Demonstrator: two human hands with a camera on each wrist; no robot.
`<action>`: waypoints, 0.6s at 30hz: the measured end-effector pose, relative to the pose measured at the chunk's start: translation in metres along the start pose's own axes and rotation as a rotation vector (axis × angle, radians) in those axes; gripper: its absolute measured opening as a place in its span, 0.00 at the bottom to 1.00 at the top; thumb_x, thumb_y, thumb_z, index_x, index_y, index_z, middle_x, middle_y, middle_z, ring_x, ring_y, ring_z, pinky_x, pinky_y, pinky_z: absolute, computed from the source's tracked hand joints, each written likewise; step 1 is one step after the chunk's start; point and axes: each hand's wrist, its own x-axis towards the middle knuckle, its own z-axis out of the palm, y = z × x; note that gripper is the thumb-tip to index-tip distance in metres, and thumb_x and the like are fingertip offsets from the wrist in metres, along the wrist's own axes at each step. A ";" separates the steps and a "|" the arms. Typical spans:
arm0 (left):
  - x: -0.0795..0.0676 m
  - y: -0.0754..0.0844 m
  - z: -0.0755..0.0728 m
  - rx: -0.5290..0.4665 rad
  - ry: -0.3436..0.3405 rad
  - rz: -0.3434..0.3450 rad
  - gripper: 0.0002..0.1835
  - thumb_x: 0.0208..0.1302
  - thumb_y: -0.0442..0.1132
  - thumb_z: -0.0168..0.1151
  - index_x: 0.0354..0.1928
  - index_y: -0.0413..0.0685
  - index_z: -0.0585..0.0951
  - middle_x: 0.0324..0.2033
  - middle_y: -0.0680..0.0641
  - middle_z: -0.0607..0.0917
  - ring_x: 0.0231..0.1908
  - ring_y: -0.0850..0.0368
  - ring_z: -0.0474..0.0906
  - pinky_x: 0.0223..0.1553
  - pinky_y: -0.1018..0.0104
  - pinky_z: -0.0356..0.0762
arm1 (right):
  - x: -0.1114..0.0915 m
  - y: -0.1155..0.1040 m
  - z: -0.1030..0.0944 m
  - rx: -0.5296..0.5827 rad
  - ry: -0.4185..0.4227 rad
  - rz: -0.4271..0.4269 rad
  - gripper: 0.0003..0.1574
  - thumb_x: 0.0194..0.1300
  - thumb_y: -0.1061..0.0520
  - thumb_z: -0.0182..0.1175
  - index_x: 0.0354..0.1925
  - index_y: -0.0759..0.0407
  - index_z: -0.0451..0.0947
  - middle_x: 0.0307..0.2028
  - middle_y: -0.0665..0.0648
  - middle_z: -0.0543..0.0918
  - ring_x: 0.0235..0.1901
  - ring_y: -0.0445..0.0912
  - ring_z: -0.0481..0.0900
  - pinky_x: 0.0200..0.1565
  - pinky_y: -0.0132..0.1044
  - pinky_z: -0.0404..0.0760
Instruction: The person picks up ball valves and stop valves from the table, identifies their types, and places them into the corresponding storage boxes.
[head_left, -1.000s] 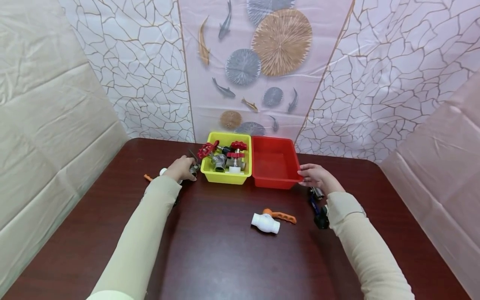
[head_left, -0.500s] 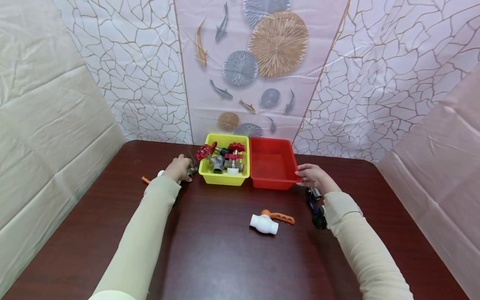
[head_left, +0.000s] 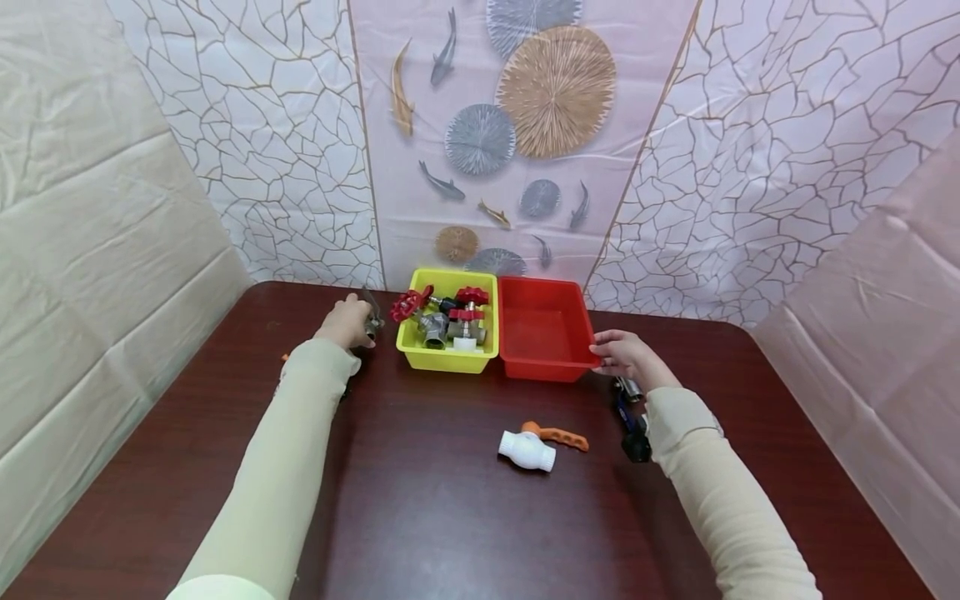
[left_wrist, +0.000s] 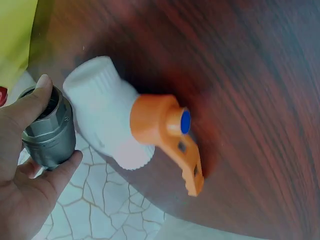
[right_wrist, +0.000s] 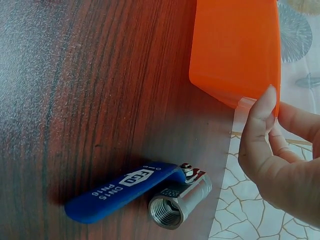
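My left hand [head_left: 347, 323] grips a grey metal valve [left_wrist: 52, 131] just left of the yellow bin [head_left: 446, 360], the thumb over its top end and a finger underneath. A thin lever stands up from it in the head view. Behind it in the left wrist view lies a white plastic ball valve [left_wrist: 102, 110] with an orange handle, mostly hidden by the hand and sleeve in the head view. My right hand [head_left: 626, 357] pinches the near right corner of the red bin [head_left: 551, 369], thumb outside the rim. Below that hand lies a metal ball valve [right_wrist: 187, 200] with a blue lever.
Several valves with red handwheels [head_left: 467, 315] fill the yellow bin, which stands against the red one. Another white ball valve [head_left: 527, 451] with an orange handle lies mid-table. A black piece [head_left: 636, 447] sits beside the right sleeve. Patterned cloth walls [head_left: 300, 142] enclose the table.
My left hand has shifted left and farther back with the metal valve, away from the yellow bin. The right hand keeps its place at the red bin's corner.
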 end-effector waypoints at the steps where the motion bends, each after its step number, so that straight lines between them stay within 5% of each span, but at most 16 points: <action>1: 0.000 -0.001 -0.002 0.004 0.008 0.000 0.23 0.52 0.36 0.71 0.49 0.34 0.78 0.52 0.30 0.69 0.54 0.31 0.67 0.51 0.42 0.72 | 0.000 0.000 0.000 0.000 0.000 0.000 0.28 0.70 0.62 0.50 0.64 0.70 0.57 0.36 0.56 0.77 0.26 0.39 0.76 0.36 0.32 0.83; 18: 0.002 -0.001 -0.041 0.092 0.118 0.061 0.26 0.52 0.37 0.71 0.52 0.34 0.76 0.51 0.31 0.71 0.53 0.34 0.69 0.51 0.43 0.73 | 0.002 0.001 0.004 -0.017 0.040 -0.012 0.26 0.69 0.63 0.50 0.62 0.70 0.59 0.39 0.57 0.75 0.27 0.40 0.77 0.38 0.35 0.83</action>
